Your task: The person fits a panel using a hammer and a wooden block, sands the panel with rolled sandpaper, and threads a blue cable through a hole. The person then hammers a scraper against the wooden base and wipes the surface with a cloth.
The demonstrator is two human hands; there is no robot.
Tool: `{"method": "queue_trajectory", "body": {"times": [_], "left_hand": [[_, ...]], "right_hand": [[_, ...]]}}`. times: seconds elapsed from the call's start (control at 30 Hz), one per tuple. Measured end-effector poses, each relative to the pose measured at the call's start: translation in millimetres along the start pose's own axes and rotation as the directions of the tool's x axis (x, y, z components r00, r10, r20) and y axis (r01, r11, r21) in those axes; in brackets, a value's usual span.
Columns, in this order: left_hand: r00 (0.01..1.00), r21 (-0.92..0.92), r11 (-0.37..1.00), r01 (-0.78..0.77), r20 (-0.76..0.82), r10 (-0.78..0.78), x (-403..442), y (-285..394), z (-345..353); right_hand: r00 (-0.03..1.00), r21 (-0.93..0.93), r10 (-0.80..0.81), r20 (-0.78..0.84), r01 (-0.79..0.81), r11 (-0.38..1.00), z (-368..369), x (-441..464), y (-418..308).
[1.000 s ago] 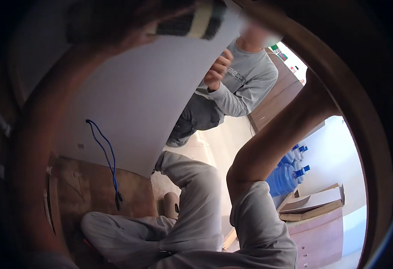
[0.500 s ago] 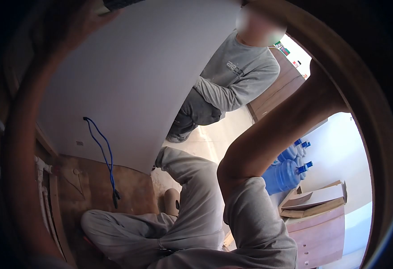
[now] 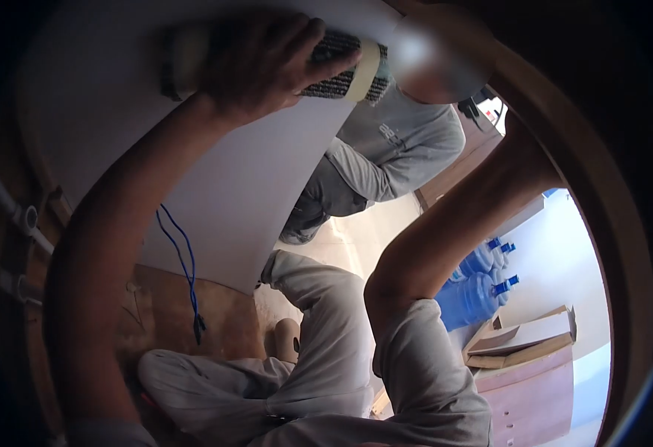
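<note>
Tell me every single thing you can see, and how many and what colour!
Striped block: one, dark with pale bands, under the left hand, at the top
Panel: one, pale, behind the block
Cord: one, blue, below the left forearm
Pipes: several, white, far left
Brown board: one, lower left
Other person: one, grey top, upper middle
Big bottles: several, blue, right
Open box: one, brown and white, below the bottles
Pink board: one, lower right
Curved edge: one, brown, far right
Legs: two, grey trousers, bottom
Arms: two, bare forearms, left and right
Hands: left on the block; right hidden
</note>
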State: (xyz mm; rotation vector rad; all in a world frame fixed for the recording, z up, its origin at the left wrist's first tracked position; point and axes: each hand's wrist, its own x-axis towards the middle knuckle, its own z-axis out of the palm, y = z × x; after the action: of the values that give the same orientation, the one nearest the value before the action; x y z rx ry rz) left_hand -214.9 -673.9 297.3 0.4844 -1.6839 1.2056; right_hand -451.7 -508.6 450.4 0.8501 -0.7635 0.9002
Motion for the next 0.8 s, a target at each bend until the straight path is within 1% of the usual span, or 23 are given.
{"method": "queue_trajectory", "body": {"times": [0.03,0.07,0.13,0.17,0.23,0.33,0.37,0.47,0.5,0.57,0.6,0.63,0.67,0.73,0.8], "left_hand": [[0.999,-0.086,0.996,-0.032,0.031,0.035,-1,-4,4],[0.996,-0.074,0.994,-0.082,0.036,0.085,-2,-11,8],[0.982,-0.068,0.982,-0.176,0.052,0.179,-1,-28,7],[0.945,-0.024,0.959,-0.282,0.165,0.282,5,-45,6],[0.975,0.043,0.985,-0.166,0.156,0.158,10,-74,-7],[0.994,0.167,0.986,-0.006,0.113,-0.013,12,-120,-24],[0.999,0.040,0.999,0.013,0.031,-0.014,8,-137,-22],[0.983,0.080,0.980,0.182,-0.035,-0.179,-3,-115,-19],[0.986,0.249,0.957,0.151,0.032,-0.164,-7,-105,-18],[0.990,0.071,0.993,0.093,0.100,-0.100,-7,-69,-18],[0.989,-0.014,0.997,0.071,0.132,-0.069,-10,-51,-15],[0.999,0.022,1.000,0.013,0.039,-0.014,-19,-35,6],[0.987,0.014,0.998,-0.054,0.152,0.051,-20,-20,8],[0.993,-0.046,0.999,0.004,0.122,0.002,-19,2,17],[0.999,-0.020,1.000,0.008,-0.034,-0.009,-16,7,25]], "right_hand": [[1.000,0.023,0.006,-0.008,-0.006,1.000,-3,1,-1],[1.000,0.047,0.012,-0.011,-0.012,0.999,0,-2,-5],[1.000,0.092,0.017,0.000,-0.017,0.996,5,0,13],[1.000,0.110,0.019,0.022,-0.021,0.994,7,-4,21],[0.998,0.143,0.032,0.056,-0.040,0.989,12,-9,38],[0.995,0.185,0.065,0.078,-0.078,0.980,23,-9,77],[0.994,0.199,0.074,0.081,-0.089,0.976,26,-10,80],[0.991,0.221,0.097,0.095,-0.116,0.968,23,-17,65],[0.989,0.220,0.103,0.102,-0.123,0.968,20,-20,62],[0.987,0.216,0.108,0.116,-0.131,0.968,26,-16,83],[0.987,0.222,0.109,0.122,-0.134,0.966,21,-19,72],[0.986,0.231,0.113,0.126,-0.140,0.963,23,-17,78],[0.985,0.241,0.119,0.129,-0.147,0.959,23,-17,76],[0.981,0.250,0.128,0.144,-0.161,0.955,32,-14,77],[0.979,0.258,0.133,0.156,-0.170,0.951,30,-19,72]]}}
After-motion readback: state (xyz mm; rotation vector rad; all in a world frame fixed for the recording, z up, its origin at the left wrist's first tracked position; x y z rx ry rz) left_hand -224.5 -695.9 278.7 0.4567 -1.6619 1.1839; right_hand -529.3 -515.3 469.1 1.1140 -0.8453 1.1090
